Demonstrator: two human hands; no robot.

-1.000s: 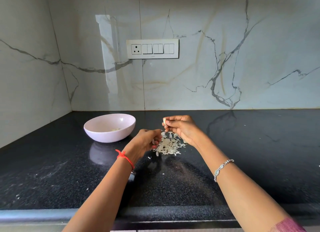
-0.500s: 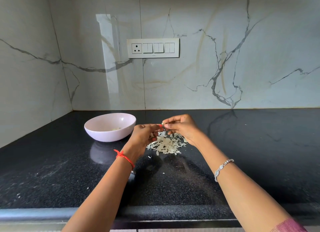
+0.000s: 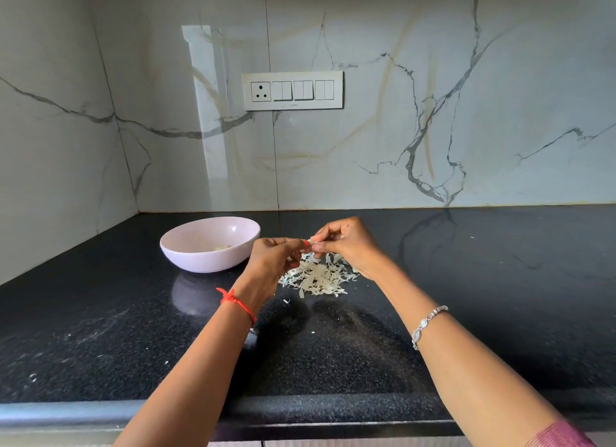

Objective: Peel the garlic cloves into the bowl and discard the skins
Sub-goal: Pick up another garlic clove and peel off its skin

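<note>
Both hands meet above the skin pile (image 3: 316,276) so peelings fall there; right hand (image 3: 346,243) pinches the garlic clove (image 3: 311,243); left hand (image 3: 276,256) pinches its skin; bowl (image 3: 186,246) waits beside.

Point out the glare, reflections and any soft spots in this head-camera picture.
Head view: a bright vertical glare band runs down the glossy marble wall; the black countertop mirrors the bowl just in front of it; the forearms balloon toward the bottom edge, wide-angle stretch; the garlic clove pinched between left hand and right hand is too small to look crisp; the skins pile reads sharp.
</note>
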